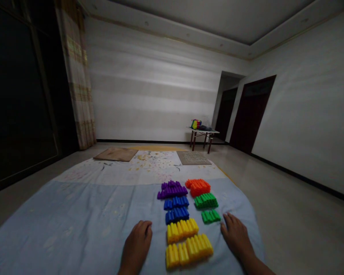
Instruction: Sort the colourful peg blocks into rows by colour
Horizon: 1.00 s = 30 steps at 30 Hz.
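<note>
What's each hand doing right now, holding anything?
Left hand: partly curled; open or closed unclear, nothing visibly held.
Right hand: open, nothing visibly held, beside green pieces.

The pale blue cloth gives a wide low path left of the left hand, but yellow pieces block a straight low pass from it to the right hand, and only a narrow lane parts the blue pieces from the green pieces.
</note>
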Available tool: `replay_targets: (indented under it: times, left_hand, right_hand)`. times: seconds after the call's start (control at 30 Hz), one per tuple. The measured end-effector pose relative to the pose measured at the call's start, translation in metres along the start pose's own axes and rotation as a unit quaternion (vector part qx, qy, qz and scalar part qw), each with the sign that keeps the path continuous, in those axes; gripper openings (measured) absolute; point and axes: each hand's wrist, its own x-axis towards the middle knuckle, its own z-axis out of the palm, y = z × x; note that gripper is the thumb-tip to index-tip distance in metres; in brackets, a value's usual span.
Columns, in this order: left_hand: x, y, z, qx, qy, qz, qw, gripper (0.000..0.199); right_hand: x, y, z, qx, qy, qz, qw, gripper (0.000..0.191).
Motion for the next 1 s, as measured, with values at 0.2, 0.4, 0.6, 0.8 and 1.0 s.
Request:
replay_targets:
  times: [0.2, 0.4, 0.6, 0.8, 1.0]
  left_hand:
    - [-0.001, 0.002, -0.001, -0.006, -0.015, -0.006, 1.000, 0.029]
    - [-0.002, 0.002, 0.001, -0.018, -0.016, -0.017, 1.000, 0.029]
    - [0.000, 0.003, 0.001, -0.012, -0.031, -0.030, 0.999, 0.031]
    - [0.001, -0.001, 0.002, -0.002, -0.048, -0.014, 0.999, 0.032]
    - [-0.002, -0.009, 0.004, -0.014, -0.032, 0.024, 0.999, 0.031]
  right_hand:
    - [0.000, 0.004, -0.001, 0.004, 0.002, -0.009, 1.000, 0.044]
    - [-0.002, 0.013, 0.005, -0.008, -0.007, -0.016, 1.000, 0.048]
    - [-0.002, 0.017, 0.009, -0.002, -0.010, -0.012, 1.000, 0.048]
    - [-0.002, 0.017, 0.006, 0.003, -0.016, -0.006, 1.000, 0.047]
    - [-0.003, 0.012, 0.001, -0.005, -0.027, 0.001, 1.000, 0.047]
